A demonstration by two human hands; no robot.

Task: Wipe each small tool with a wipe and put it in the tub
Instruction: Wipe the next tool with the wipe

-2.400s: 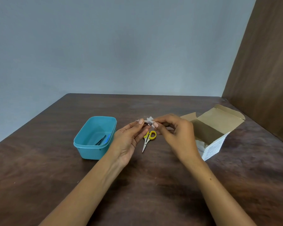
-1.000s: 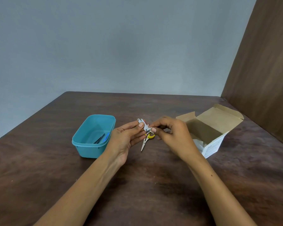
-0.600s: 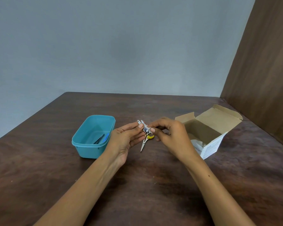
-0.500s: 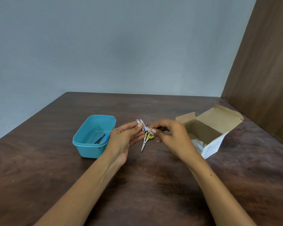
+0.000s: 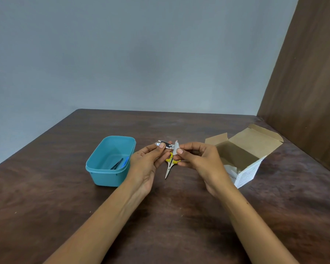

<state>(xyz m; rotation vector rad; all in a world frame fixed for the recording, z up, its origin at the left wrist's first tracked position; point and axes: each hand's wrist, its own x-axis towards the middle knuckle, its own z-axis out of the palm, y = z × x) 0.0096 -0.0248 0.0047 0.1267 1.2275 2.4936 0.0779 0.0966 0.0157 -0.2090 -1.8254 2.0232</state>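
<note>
A: Where is everything on the counter (image 5: 179, 216)?

B: Tub (image 5: 111, 161) left, cardboard box (image 5: 244, 157) right, scissors (image 5: 170, 164) between.

A: And the hands?

B: Left hand (image 5: 148, 164) pinches the nail clipper (image 5: 165, 144) above the scissors; right hand (image 5: 200, 161) pinches the wipe (image 5: 176, 148) against its right end.

A: Handling?

B: Probably light, stiff, slick metal; grip its flat sides. The wipe looks limp.

Table (image 5: 170, 216): dark brown wood, with worn lighter patches.
Wall (image 5: 131, 54): plain pale grey-blue, behind the table.
Panel (image 5: 309, 88): brown wood, standing at the table's right side.
</note>
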